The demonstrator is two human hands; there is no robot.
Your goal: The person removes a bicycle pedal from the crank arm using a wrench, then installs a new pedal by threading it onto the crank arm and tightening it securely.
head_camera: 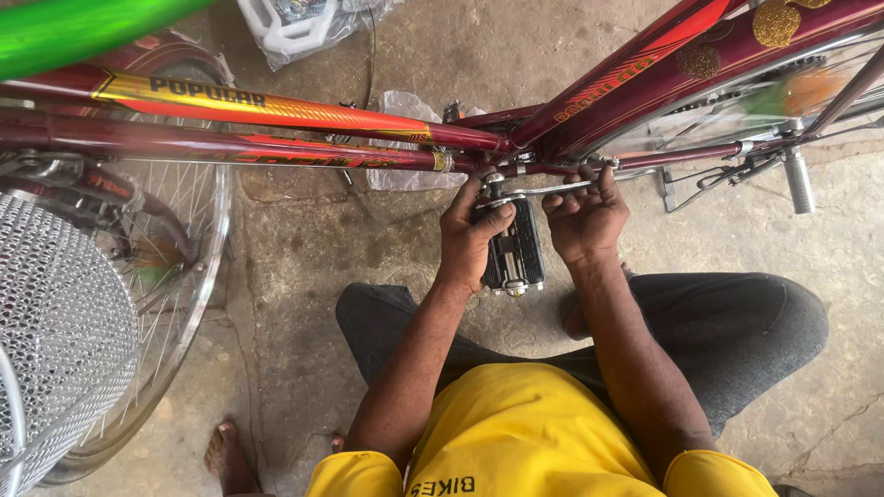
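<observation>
Left hand (pixel 471 237) grips pedal (pixel 516 253); right hand (pixel 582 219) holds wrench (pixel 543 190).

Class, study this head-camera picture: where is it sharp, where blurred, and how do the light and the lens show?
Head view: soft, even daylight with faint shadows; the left hand, right hand, pedal and spanner are sharp; the green bar at top left is blurred, too close to focus; the chrome wheel rim glints mildly; the wide lens bows the frame tubes.
</observation>
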